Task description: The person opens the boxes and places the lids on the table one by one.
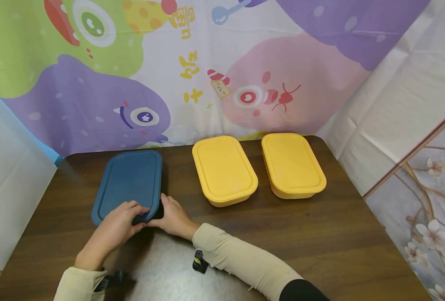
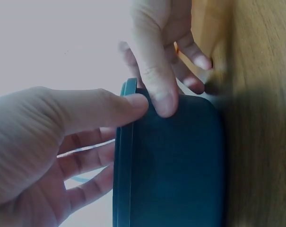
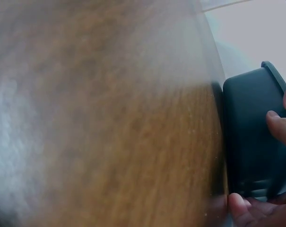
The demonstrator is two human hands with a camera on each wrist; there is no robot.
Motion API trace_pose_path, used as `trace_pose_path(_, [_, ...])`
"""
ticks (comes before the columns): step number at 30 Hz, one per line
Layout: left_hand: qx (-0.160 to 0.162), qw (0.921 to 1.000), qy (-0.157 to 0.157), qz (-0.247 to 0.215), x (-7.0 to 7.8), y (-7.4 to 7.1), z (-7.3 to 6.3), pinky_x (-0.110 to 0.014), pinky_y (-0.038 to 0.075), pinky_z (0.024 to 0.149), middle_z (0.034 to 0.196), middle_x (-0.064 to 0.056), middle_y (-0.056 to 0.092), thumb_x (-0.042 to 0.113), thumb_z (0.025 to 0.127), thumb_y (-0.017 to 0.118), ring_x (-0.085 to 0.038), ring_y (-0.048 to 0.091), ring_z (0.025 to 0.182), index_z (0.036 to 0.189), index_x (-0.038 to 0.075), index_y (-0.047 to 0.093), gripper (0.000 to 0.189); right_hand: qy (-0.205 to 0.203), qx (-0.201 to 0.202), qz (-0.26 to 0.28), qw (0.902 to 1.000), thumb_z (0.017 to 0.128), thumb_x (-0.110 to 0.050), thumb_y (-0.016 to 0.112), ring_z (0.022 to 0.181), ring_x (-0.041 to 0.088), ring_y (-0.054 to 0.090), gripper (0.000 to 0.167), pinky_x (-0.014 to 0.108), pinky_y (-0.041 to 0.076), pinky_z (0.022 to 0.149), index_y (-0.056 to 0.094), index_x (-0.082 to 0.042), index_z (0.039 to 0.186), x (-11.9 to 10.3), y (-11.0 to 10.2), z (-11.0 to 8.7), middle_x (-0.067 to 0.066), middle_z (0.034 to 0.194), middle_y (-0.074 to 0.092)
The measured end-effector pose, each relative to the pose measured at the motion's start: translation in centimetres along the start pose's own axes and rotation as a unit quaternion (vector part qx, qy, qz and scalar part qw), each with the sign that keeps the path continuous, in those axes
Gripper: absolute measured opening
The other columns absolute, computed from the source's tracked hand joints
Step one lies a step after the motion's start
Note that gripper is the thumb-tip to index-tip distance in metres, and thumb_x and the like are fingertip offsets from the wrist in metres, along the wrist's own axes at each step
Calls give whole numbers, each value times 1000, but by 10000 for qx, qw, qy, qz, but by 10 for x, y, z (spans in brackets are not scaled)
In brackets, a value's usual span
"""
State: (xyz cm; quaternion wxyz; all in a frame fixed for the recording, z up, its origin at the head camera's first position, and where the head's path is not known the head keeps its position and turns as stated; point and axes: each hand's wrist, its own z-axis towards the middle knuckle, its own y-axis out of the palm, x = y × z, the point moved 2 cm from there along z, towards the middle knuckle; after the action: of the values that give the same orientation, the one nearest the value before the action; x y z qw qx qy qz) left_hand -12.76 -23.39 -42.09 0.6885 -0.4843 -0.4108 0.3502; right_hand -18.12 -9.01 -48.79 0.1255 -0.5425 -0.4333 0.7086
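Observation:
A dark blue lidded food container stands at the left of the table, its lid (image 1: 130, 179) on top. At the lid's near right corner my left hand (image 1: 118, 221) pinches the rim, fingers over the top and thumb at the edge. In the left wrist view that thumb (image 2: 119, 108) presses against the rim, just above the container's body (image 2: 180, 161). My right hand (image 1: 175, 217) grips the body around the same corner, thumb on the near wall and fingers along the right side. The right wrist view shows the body (image 3: 251, 142) resting on the table.
Two yellow lidded containers stand to the right, one in the middle (image 1: 226, 167) and one farther right (image 1: 293, 163). The brown wooden table (image 1: 301, 238) ends against a cartoon-printed curtain (image 1: 192, 117) at the back. A pale cloth hangs at each side.

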Motion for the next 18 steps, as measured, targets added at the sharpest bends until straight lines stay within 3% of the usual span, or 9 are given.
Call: trace_pose_path(18, [327, 9987, 84, 388, 6, 0, -5, -38, 54, 71, 86, -3, 65, 7, 68, 86, -23, 62, 83, 92, 4, 73, 27, 145, -54, -6, 9999, 78, -48, 78, 122, 20, 56, 90, 28, 46, 102, 37, -9, 148, -1, 0, 1, 9, 133, 58])
